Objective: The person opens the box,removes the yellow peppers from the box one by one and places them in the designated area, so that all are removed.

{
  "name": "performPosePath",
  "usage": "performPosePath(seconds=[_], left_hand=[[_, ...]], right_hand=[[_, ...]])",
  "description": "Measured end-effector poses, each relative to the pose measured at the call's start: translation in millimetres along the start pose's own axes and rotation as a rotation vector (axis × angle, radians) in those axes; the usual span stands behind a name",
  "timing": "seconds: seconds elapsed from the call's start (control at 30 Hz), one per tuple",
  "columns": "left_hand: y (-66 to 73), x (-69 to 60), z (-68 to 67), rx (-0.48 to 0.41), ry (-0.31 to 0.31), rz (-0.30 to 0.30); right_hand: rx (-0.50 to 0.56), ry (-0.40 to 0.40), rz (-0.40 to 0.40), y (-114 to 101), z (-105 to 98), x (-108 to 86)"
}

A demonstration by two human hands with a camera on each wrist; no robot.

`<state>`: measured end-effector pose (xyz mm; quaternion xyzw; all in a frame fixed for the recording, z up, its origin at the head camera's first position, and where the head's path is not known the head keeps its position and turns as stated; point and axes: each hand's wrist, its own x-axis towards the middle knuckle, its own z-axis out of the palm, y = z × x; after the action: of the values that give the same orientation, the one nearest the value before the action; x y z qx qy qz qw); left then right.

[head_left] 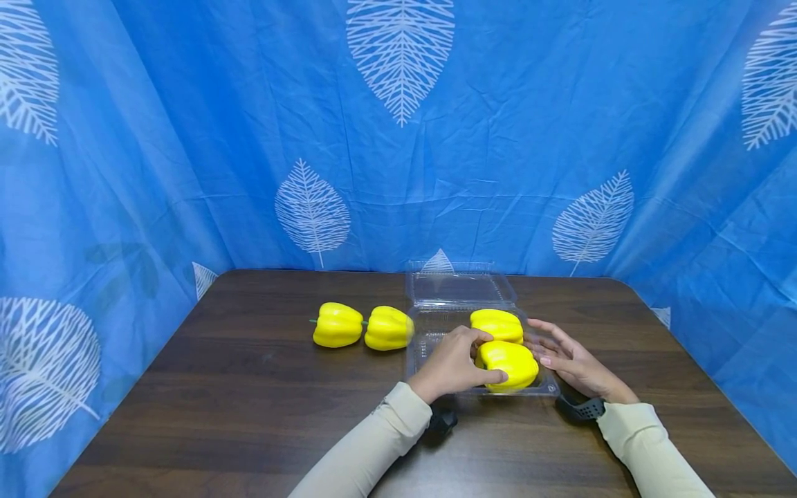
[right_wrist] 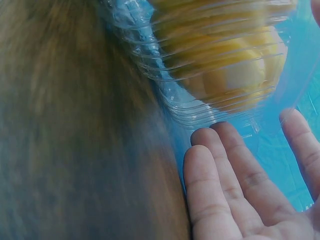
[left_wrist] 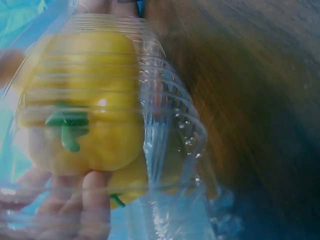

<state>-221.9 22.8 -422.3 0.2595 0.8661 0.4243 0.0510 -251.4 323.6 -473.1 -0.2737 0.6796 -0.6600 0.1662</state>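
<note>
In the head view my left hand (head_left: 457, 363) grips the nearer yellow bell pepper (head_left: 509, 364), thumb on its near side and fingers behind it. This pepper is in the right half of a clear plastic clamshell container (head_left: 426, 346), whose lid (head_left: 461, 287) stands open at the back. A second yellow bell pepper (head_left: 496, 324) sits just behind it, inside too. Through the ribbed wall, the left wrist view shows the held pepper's green stem (left_wrist: 67, 122). My right hand (head_left: 575, 363) is at the container's right side, fingers extended; the right wrist view shows its fingertips (right_wrist: 202, 137) by the wall.
Two more yellow bell peppers, one at the left (head_left: 337, 325) and one beside the container (head_left: 389, 328), lie on the dark wooden table (head_left: 249, 387). A blue curtain (head_left: 473, 159) with white leaf prints hangs behind and along both sides.
</note>
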Motion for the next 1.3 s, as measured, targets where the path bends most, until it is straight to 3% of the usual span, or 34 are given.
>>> performPosePath(seconds=[0.47, 1.3], left_hand=[[-1.4, 1.9, -0.7, -0.012, -0.021, -0.011], [-2.1, 5.1, -4.8, -0.264, -0.036, -0.150]], right_hand=[[0.000, -0.009, -0.010, -0.9, 0.6, 0.3], [-0.014, 0.003, -0.020, -0.1, 1.6, -0.5]])
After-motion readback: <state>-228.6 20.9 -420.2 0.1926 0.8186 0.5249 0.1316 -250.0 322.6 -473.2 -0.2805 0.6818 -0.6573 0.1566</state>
